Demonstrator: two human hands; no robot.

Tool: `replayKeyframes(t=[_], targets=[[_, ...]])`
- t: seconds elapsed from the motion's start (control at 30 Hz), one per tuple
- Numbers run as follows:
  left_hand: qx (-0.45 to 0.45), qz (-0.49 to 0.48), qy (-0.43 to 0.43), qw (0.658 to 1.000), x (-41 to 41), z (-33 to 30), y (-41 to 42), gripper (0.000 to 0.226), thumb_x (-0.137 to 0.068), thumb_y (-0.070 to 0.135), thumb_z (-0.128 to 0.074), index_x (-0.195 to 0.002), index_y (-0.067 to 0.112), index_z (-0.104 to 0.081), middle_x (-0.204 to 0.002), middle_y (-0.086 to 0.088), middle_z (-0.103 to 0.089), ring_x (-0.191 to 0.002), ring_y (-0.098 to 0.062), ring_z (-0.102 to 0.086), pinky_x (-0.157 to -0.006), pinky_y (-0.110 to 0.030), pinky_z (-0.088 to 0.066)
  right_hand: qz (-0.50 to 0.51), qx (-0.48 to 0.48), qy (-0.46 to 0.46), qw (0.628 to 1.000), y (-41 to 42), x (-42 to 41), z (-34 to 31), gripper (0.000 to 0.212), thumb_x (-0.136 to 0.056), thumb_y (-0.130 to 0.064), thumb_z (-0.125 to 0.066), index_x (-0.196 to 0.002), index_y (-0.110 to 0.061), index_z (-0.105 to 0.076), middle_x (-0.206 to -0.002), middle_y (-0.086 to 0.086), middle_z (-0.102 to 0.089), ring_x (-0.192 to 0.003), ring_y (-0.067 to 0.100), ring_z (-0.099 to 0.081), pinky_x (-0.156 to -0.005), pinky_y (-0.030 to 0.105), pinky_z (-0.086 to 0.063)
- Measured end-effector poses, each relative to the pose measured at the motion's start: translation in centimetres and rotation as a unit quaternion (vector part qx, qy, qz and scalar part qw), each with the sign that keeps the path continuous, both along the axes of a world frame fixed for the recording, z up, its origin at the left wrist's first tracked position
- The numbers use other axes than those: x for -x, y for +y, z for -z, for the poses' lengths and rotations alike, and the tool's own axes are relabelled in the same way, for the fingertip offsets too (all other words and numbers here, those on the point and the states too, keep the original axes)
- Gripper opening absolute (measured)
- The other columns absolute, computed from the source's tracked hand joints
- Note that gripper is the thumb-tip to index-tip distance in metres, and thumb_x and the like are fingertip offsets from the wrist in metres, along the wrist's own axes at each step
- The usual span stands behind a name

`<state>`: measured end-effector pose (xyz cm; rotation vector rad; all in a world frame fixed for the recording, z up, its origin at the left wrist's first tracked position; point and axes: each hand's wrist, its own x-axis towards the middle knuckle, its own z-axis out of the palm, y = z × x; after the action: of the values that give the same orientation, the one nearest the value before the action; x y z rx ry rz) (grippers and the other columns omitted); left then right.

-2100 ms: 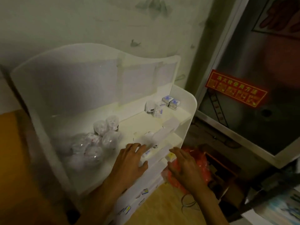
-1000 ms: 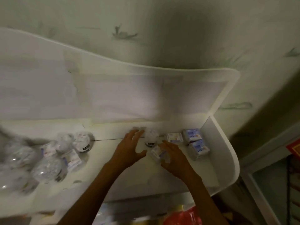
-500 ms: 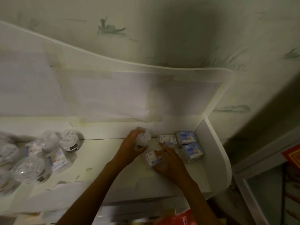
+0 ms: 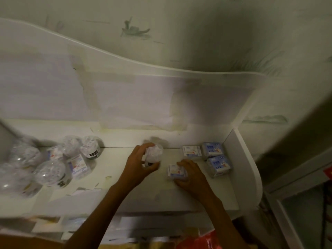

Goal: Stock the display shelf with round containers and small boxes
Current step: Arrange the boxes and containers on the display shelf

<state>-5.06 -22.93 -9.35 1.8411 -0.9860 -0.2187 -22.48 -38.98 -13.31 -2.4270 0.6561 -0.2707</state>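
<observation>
On the white display shelf (image 4: 125, 180), my left hand (image 4: 138, 168) grips a clear round container (image 4: 154, 155) filled with white stuff, standing near the shelf's middle. Just to its right, my right hand (image 4: 190, 175) holds a small white and blue box (image 4: 176, 171) that lies on the shelf. Three more small boxes sit at the right end: a white one (image 4: 191, 151) and two blue ones (image 4: 212, 149) (image 4: 218, 165). A cluster of several round containers (image 4: 52, 171) and a small box (image 4: 78, 165) fills the left end.
The shelf's white side wall (image 4: 239, 159) rises right of the boxes, and a tall curved back panel (image 4: 125, 90) stands behind. A lower tier (image 4: 125, 225) shows below the front edge. A red plastic bag (image 4: 203, 242) lies at the bottom right.
Both hands rose from the lower tier to the upper shelf. My left hand closed around the round container and my right hand closed on the small box.
</observation>
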Motion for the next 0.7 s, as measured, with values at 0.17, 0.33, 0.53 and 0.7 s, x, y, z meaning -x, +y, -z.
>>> replayKeyframes(t=[0.17, 0.33, 0.53, 0.7], targets=[[-0.003, -0.012, -0.020, 1.000, 0.8, -1.7, 3.1, 0.064, -0.070, 0.028, -0.081, -0.126, 0.022, -0.050, -0.120, 0.006, -0.053, -0.106, -0.004, -0.052, -0.075, -0.009, -0.050, -0.004, -0.051, -0.065, 0.997, 0.6, -0.3, -0.8, 0.059, -0.072, -0.063, -0.062, -0.119, -0.029, -0.057, -0.116, -0.004, -0.053, -0.106, 0.012, -0.050, -0.091, 0.026, -0.045], [-0.001, -0.044, -0.033, 0.998, 0.9, -3.5, 6.9, 0.066, -0.070, 0.030, -0.080, -0.128, 0.022, -0.050, -0.120, 0.008, -0.052, -0.108, 0.002, -0.051, -0.075, -0.008, -0.048, 0.000, -0.097, -0.160, 0.982, 2.3, -0.9, -4.1, 0.049, -0.073, -0.054, -0.070, -0.115, -0.030, -0.059, -0.111, -0.002, -0.056, -0.100, 0.007, -0.053, -0.080, 0.010, -0.043], [0.035, -0.089, -0.034, 0.995, 0.5, -6.0, 14.1, 0.065, -0.070, 0.046, -0.078, -0.126, 0.026, -0.052, -0.122, 0.007, -0.054, -0.108, -0.005, -0.054, -0.074, -0.013, -0.052, -0.037, -0.139, -0.201, 0.969, 7.3, -3.6, -8.2, 0.041, -0.077, -0.032, -0.076, -0.114, -0.022, -0.063, -0.111, -0.004, -0.059, -0.097, 0.004, -0.058, -0.075, 0.011, -0.048], [0.053, -0.148, -0.045, 0.987, 0.2, -8.1, 23.5, 0.062, -0.070, 0.043, -0.074, -0.126, 0.028, -0.052, -0.120, 0.007, -0.053, -0.108, -0.008, -0.055, -0.076, -0.015, -0.052, -0.095, -0.158, -0.203, 0.962, 15.4, -7.0, -10.4, 0.039, -0.076, -0.024, -0.078, -0.113, -0.024, -0.065, -0.108, -0.009, -0.060, -0.096, 0.005, -0.060, -0.076, 0.012, -0.048]])
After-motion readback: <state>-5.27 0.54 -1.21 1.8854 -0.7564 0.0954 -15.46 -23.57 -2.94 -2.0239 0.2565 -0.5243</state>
